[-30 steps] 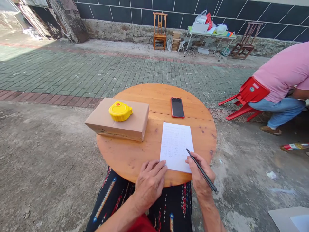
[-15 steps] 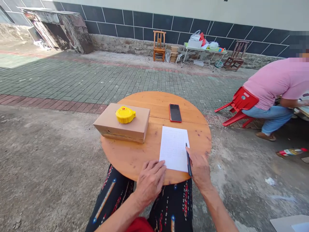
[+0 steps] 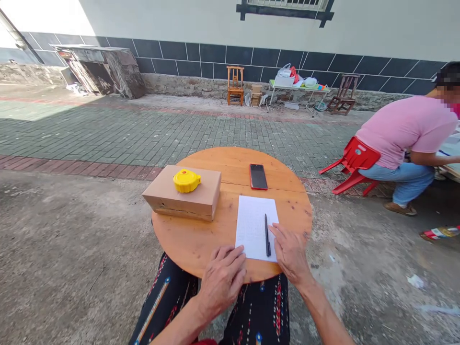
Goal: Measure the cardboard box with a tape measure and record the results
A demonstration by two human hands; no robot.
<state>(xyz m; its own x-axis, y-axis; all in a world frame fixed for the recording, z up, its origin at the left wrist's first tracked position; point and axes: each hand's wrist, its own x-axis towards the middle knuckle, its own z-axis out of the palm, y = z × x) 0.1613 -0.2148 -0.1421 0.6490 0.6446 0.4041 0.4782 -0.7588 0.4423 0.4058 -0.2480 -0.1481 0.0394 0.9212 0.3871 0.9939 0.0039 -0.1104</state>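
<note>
A round wooden table (image 3: 201, 239) stands in front of my knees. A white sheet of paper (image 3: 253, 225) lies on it, and a black pen (image 3: 267, 235) lies along the sheet's right side. My right hand (image 3: 290, 254) rests flat beside the pen, fingers stretched out, holding nothing. My left hand (image 3: 223, 278) lies on the table's near edge with its fingertips at the paper's lower left corner, fingers loosely spread. A cardboard box (image 3: 183, 197) sits at the table's left with a yellow tape measure (image 3: 186, 180) on top. A red-cased phone (image 3: 258, 176) lies beyond the paper.
A person in a pink shirt (image 3: 406, 129) sits on a red plastic chair (image 3: 354, 160) to the right. Wooden chairs (image 3: 235, 86) and a folding table (image 3: 298, 88) with bags stand along the far tiled wall. Bare concrete and brick paving surround the table.
My right hand held the pen upright over the paper, then laid it down on the sheet and let go. The camera view tilted upward. My left hand stayed put.
</note>
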